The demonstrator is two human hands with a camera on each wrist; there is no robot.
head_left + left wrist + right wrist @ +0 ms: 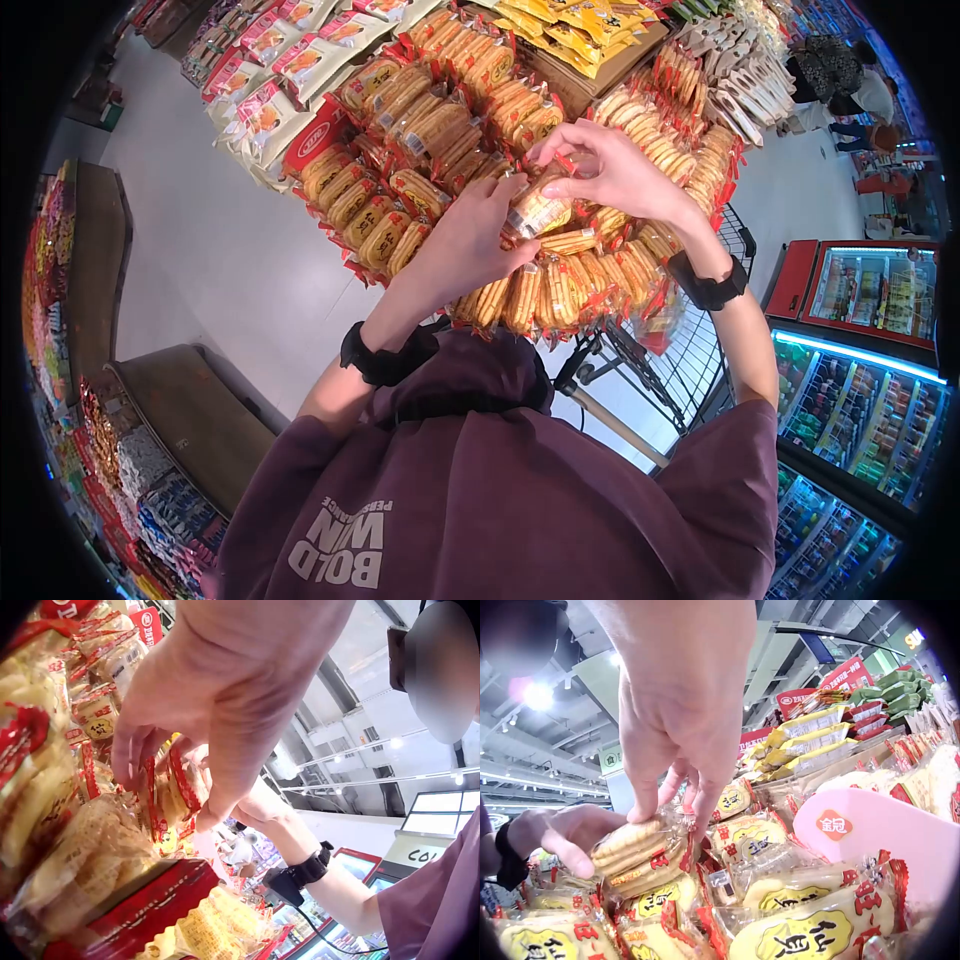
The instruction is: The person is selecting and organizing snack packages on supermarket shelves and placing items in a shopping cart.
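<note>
Over a heaped display of rice crackers, a clear, red-ended packet of rice crackers (pixel 540 212) is between both hands. My right hand (pixel 622 172) pinches it from above, thumb and fingers at its end; in the right wrist view this hand (pixel 682 712) comes down onto the stacked crackers (pixel 641 851). My left hand (pixel 478 235) holds the packet's other end, its thumb lower and its fingers above. From the left wrist, the hand (pixel 202 712) curves its fingers and thumb round the red-edged wrapper (pixel 180 787). Packets with yellow labels (pixel 814 926) lie just below the hands.
White and pink bags (pixel 270 115) and yellow bags (pixel 575 30) are stacked behind the crackers. A pink divider (pixel 862 825) stands among the packets. A shopping cart (pixel 690 370) is at the right, with lit drink coolers (pixel 860 400) beyond. People (pixel 850 100) are farther off.
</note>
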